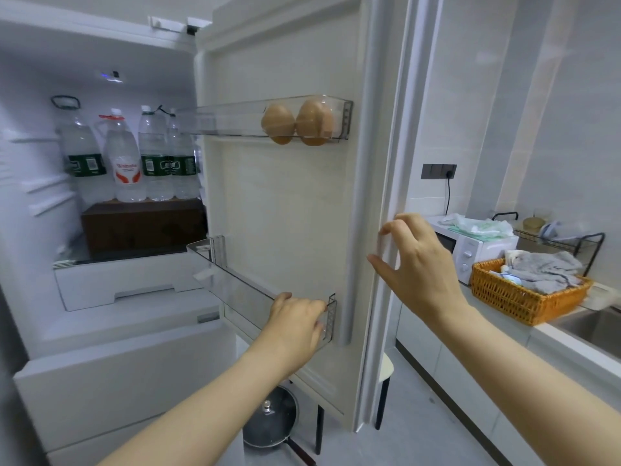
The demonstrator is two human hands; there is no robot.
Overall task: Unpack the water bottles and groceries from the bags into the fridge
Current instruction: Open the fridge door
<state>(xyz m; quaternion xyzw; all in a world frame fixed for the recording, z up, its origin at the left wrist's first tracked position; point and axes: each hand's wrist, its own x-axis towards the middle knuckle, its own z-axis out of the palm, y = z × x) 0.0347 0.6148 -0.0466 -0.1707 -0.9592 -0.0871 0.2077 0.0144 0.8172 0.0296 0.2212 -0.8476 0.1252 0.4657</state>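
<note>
Water bottles (134, 156) upright; L hand (297, 319) fingers grip lower door bin (235, 284), R hand (416, 264) open

There is a single view, from a wide-angle camera worn on the person's head. It looks forward and slightly down, close in front of an open fridge (100, 203), whose compartment fills the left and whose open door (285, 213) stands across the middle. Both forearms reach in from the bottom edge, so the hands, left hand (297, 319) and right hand (416, 264), lie near the lens. The table (571, 341) runs off along the right edge, bent by the wide lens and somewhat blurred there. The floor (420, 432) shows at the bottom, apparently well below the camera.
</note>
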